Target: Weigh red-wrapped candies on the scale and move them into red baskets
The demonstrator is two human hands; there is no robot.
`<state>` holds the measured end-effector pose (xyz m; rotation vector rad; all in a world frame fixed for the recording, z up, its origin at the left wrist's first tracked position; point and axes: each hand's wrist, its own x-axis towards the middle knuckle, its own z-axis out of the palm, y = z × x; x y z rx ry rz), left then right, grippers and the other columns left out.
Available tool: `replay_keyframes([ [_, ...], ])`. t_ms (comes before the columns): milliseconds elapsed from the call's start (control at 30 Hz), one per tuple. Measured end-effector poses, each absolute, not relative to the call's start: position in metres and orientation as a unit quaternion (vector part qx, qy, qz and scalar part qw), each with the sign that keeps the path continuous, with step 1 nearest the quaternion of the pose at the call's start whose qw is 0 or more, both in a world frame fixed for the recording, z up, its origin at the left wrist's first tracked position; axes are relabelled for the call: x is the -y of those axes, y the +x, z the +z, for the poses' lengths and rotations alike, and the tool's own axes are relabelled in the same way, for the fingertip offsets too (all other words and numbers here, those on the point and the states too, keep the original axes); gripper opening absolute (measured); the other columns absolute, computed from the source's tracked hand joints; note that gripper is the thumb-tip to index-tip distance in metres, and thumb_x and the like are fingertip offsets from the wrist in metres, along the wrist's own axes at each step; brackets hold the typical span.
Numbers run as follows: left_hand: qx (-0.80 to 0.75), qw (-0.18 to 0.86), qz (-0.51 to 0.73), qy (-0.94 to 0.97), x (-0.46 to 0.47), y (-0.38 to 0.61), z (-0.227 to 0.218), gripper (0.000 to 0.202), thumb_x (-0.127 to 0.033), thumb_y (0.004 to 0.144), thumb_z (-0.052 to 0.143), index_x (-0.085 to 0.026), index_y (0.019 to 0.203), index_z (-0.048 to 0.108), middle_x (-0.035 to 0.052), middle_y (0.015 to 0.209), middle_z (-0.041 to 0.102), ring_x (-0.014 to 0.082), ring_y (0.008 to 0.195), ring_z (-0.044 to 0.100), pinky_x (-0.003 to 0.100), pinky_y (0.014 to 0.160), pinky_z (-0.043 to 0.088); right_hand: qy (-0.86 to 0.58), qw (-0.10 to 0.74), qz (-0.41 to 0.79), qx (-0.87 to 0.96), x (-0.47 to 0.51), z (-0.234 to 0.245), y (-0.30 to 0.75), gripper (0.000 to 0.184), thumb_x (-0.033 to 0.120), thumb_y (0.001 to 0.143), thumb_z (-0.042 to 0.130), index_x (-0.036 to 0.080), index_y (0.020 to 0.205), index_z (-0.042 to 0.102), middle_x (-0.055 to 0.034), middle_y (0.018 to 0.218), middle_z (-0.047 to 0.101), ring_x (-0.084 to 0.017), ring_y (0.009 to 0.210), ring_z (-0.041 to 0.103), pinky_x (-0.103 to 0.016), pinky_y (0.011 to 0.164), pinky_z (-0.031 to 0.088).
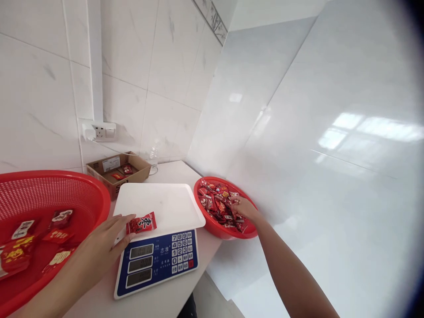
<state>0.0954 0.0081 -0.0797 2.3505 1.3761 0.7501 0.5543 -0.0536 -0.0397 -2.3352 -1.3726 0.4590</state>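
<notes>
My left hand (pixel 111 238) is at the front left edge of the scale's white pan (pixel 165 203), its thumb and fingers closed on the left end of a red snack packet (pixel 141 223) with a large dark character on a white patch. The packet is over the pan; whether it rests there I cannot tell. Below it, the blue panel of the digital scale (pixel 159 260) carries three displays and a keypad. My right hand (pixel 243 207) reaches into the smaller red basket (pixel 250 232), its curled fingers among many small red packets (pixel 217 205). Its fingertips are partly hidden.
A large red plastic basket (pixel 59 176) with several packets stands at the left. Behind the scale is a cardboard box (pixel 122 183) holding a few packets. A clear bottle (pixel 154 157) stands by the wall, near a socket (pixel 105 132) with a cable.
</notes>
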Motion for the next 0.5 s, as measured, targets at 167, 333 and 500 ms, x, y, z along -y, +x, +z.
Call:
replay_keyframes([
  [167,-0.479,0.161,0.249,0.826,-0.008,0.095,-0.08,0.05,-0.05,0.086,0.038,-0.026,0.124,0.06,0.0082,0.129,0.062,0.0315,0.122,0.054,0.044,0.095,0.049,-0.822,0.108,0.227,0.512,0.063,-0.052,0.542,0.065,0.026,0.054,0.078,0.022,0.118,0.065,-0.0088,0.114,0.069,-0.028,0.098,0.064,-0.033,0.083,0.048],
  [333,-0.456,0.154,0.262,0.837,-0.007,0.094,-0.08,0.047,-0.048,0.088,0.039,-0.025,0.122,0.061,0.0082,0.126,0.063,0.0298,0.118,0.057,0.042,0.094,0.051,-0.828,0.097,0.221,0.505,0.063,-0.066,0.537,0.06,0.023,0.058,0.076,0.022,0.117,0.064,-0.0091,0.113,0.069,-0.029,0.098,0.064,-0.034,0.081,0.047],
  [500,-0.472,0.159,0.255,0.829,-0.004,0.094,-0.073,0.048,-0.046,0.087,0.039,-0.024,0.124,0.061,0.0086,0.129,0.062,0.0312,0.122,0.055,0.045,0.097,0.048,-0.845,0.171,0.204,0.465,0.065,-0.05,0.544,0.038,0.023,0.058,0.075,0.019,0.096,0.068,-0.0045,0.083,0.071,-0.023,0.077,0.064,-0.028,0.064,0.047],
])
